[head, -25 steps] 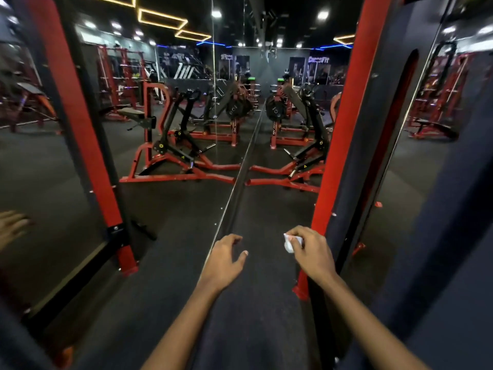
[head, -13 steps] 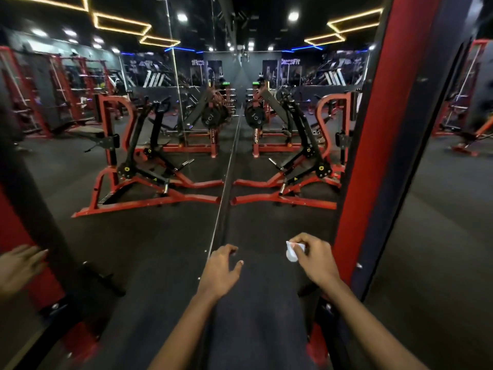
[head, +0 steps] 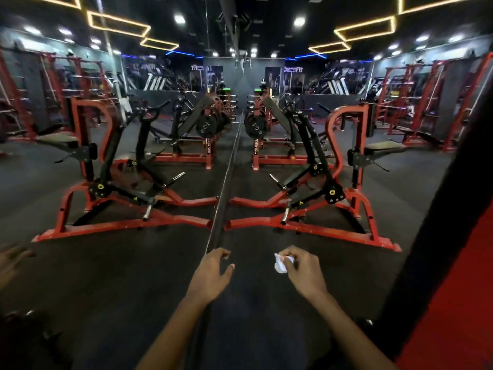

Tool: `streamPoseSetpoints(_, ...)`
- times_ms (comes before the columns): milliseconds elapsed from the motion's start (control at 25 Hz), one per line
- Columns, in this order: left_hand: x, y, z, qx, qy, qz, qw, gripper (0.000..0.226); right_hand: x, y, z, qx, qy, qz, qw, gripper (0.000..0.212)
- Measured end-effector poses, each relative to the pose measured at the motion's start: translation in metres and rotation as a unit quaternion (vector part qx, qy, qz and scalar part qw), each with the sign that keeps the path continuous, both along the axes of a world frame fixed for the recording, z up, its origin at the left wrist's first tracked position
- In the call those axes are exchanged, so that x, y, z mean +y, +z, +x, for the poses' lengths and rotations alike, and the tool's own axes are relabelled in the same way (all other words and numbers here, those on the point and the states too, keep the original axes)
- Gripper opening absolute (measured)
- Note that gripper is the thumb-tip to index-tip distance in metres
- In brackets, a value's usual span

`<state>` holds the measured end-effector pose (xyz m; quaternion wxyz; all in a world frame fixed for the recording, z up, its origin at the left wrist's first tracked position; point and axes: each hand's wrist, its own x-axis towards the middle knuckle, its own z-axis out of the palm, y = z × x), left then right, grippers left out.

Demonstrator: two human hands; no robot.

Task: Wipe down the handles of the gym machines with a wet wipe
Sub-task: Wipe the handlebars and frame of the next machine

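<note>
Between machines, wipe in hand, no handle reached yet

The right hand (head: 304, 272) pinches the crumpled white wipe (head: 281, 264) at its fingertips, low at 6 o'clock; the left hand (head: 212, 275) hangs beside it with fingers loosely spread and holding nothing. Both hover over the dark floor (head: 133, 276), touching no equipment. A red plate-loaded machine (head: 314, 182) stands ahead at 1 o'clock, next to a mirror seam (head: 226, 177), with its reflection at 11. This looks like the walk to the next machine; the next move calls for closing on it, finding its grips, which I cannot pick out here, and wrapping the wipe round one
</note>
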<state>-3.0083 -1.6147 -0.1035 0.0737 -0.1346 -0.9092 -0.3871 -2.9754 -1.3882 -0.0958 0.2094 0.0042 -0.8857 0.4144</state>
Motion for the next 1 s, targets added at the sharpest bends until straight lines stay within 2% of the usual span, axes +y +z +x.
streamPoseSetpoints(120,0.012,-0.009,-0.091,-0.006,-0.019,0.003,1.0,0.029,0.02,-0.009,-0.08,0.001,-0.004,0.045,0.999,0.013)
streamPoseSetpoints(280,0.03,-0.014,-0.23,-0.015,-0.035,0.027,0.999,0.026,0.046,-0.009,-0.202,0.021,-0.038,0.042,0.998,0.021)
streamPoseSetpoints(400,0.045,0.009,-0.328,-0.009,-0.047,0.03,0.998,0.025,0.063,0.0,-0.289,0.046,-0.052,0.038,0.997,0.031)
streamPoseSetpoints(520,0.073,0.04,-0.431,0.012,-0.072,0.038,0.997,0.017,0.086,0.013,-0.38,0.056,-0.068,0.021,0.996,0.02)
streamPoseSetpoints(600,0.095,0.041,-0.484,0.018,-0.092,0.041,0.995,0.022,0.102,0.011,-0.431,0.056,-0.086,0.006,0.995,0.013)
streamPoseSetpoints(680,0.117,0.03,-0.534,0.018,-0.112,0.031,0.993,0.029,0.118,0.003,-0.481,0.056,-0.099,-0.011,0.993,0.016)
streamPoseSetpoints(840,0.165,0.01,-0.649,0.007,-0.1,0.044,0.994,0.022,0.154,-0.001,-0.591,0.056,-0.114,-0.048,0.991,0.028)
streamPoseSetpoints(1000,0.205,0.016,-0.767,0.014,-0.107,0.055,0.993,0.021,0.189,0.011,-0.712,0.055,-0.129,-0.098,0.985,0.023)
